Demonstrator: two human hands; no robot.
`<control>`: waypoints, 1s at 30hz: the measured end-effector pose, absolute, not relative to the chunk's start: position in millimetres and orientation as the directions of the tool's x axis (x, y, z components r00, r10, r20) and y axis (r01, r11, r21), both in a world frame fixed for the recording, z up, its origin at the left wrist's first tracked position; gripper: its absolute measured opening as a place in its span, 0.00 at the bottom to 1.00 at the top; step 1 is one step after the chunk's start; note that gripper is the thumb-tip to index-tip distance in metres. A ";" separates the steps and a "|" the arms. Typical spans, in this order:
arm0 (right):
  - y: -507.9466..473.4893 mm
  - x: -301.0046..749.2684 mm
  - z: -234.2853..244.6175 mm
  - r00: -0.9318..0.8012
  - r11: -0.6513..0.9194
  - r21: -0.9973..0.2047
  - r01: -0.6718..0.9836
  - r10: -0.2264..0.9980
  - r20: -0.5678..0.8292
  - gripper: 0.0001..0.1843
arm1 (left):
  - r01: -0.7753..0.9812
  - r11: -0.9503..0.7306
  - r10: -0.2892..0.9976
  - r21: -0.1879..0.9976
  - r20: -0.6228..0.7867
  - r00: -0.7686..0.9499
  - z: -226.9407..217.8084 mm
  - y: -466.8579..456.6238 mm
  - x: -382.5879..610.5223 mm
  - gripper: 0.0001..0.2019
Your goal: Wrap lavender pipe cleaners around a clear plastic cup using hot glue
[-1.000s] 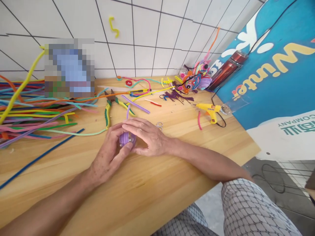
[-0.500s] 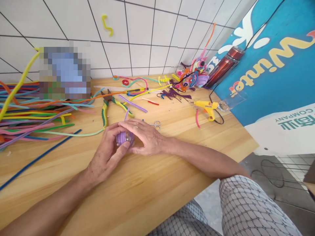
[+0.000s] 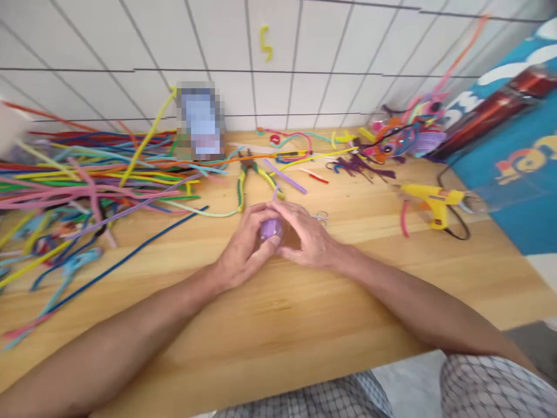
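Observation:
Between my hands is a small roundish bundle wound with purple pipe cleaner (image 3: 270, 228), low over the wooden table (image 3: 278, 325). My left hand (image 3: 243, 247) is closed round its left side, with the thumb pressed on its front. My right hand (image 3: 310, 238) curves over from the other side, its fingertips meeting the left fingers at the top and its thumb near the bottom. A purple end sticks up beyond the fingers. Pliers (image 3: 242, 184) with green and yellow handles lie just behind my hands. Small scissors (image 3: 321, 218) lie partly behind my right hand.
Many coloured pipe cleaners (image 3: 143, 177) cover the left side, with a blurred-out phone (image 3: 201, 125) by the tiled wall. A yellow glue gun (image 3: 435, 203) lies at right. Behind it are a colourful pipe-cleaner figure (image 3: 404, 136) and a dark red cylinder (image 3: 500, 110).
My view has swung left, so the table's contents appear farther right and more pipe cleaners show at left. Both hands stay around the purple bundle in nearly the same pose.

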State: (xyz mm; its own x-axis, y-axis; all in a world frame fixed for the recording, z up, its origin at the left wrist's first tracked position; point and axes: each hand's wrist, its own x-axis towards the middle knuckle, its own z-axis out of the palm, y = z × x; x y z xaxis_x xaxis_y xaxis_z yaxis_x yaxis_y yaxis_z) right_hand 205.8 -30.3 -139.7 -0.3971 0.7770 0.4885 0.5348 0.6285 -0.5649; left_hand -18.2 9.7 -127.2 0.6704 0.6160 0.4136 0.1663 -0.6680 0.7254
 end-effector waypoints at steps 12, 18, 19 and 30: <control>-31.5 211.5 -137.5 -0.409 0.629 -0.526 0.572 0.775 0.482 0.50 | 0.047 -0.693 0.565 0.719 0.502 0.655 -142.7 17.1 -15.1 0.29; -31.6 214.0 -137.9 -0.415 0.627 -0.521 0.579 0.777 0.473 0.54 | 0.042 -0.703 0.551 0.710 0.506 0.664 -144.2 19.0 -15.1 0.31; -31.5 214.2 -138.5 -0.414 0.623 -0.524 0.582 0.781 0.468 0.54 | 0.038 -0.708 0.545 0.705 0.512 0.664 -144.5 19.3 -15.3 0.31; -30.8 211.8 -140.1 -0.397 0.626 -0.510 0.590 0.775 0.492 0.56 | 0.041 -0.718 0.542 0.695 0.521 0.659 -139.1 17.6 -16.9 0.22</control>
